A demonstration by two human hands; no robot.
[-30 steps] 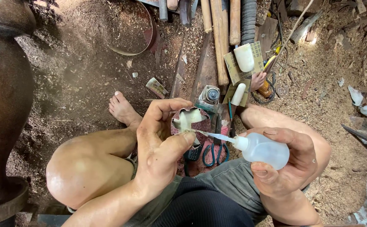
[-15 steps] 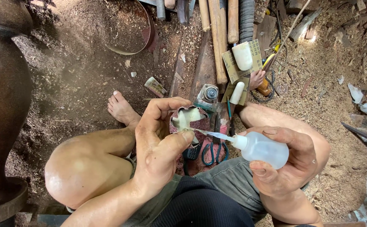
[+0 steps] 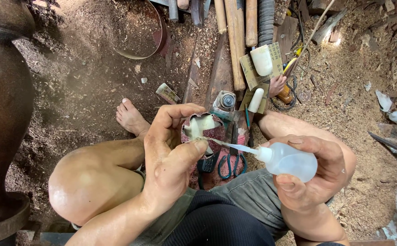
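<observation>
My left hand pinches a small round piece of reddish sandpaper with a pale patch in its middle, thumb and fingers curled around its rim. My right hand grips a translucent squeeze bottle whose long thin nozzle points left and touches the sandpaper piece. Both hands hover over my lap as I sit on the ground, knees bent and bare left foot forward.
A tall dark turned wooden vase stands at the left. Sawdust covers the ground. Wooden rods, sandpaper sheets, a power tool, scissors and a metal hoop lie ahead.
</observation>
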